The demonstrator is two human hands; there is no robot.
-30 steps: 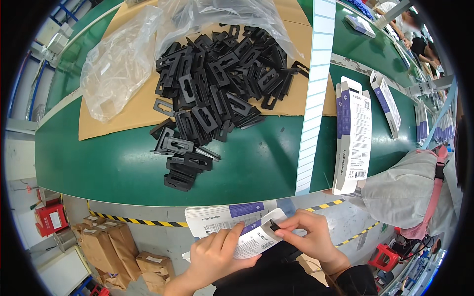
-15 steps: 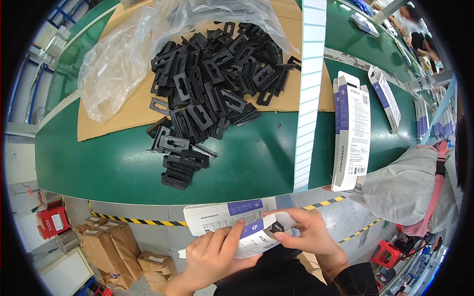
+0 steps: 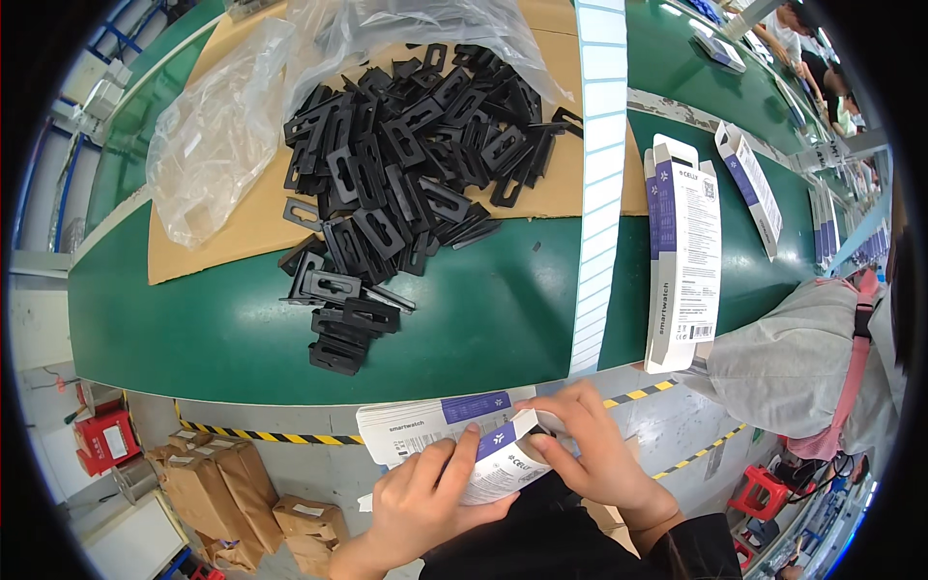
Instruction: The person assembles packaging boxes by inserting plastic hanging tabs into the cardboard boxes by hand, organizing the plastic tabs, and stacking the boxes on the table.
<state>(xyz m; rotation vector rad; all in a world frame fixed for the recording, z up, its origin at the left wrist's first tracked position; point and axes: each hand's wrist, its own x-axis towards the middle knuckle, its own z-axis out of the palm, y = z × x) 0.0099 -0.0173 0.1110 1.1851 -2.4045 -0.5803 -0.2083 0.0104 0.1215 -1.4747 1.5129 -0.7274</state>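
The green conveyor belt (image 3: pixel 483 319) fills your view, with the heap of black plastic hangers (image 3: pixel 406 164) at eleven o'clock and a stack of white boxes (image 3: pixel 684 251) at three. At six o'clock, your left hand (image 3: pixel 425 498) clamps a white-and-purple box (image 3: pixel 454 440) while your right hand (image 3: pixel 590 449) pinches its end flap.

Beyond my fingers runs a long green desk (image 3: pixel 503 319), its near edge striped yellow and black (image 3: pixel 290 437). Below and left of them, a grey floor (image 3: pixel 319 474) carries brown paper packages (image 3: pixel 208 483) and a red box (image 3: pixel 106 440). Bright, even light.
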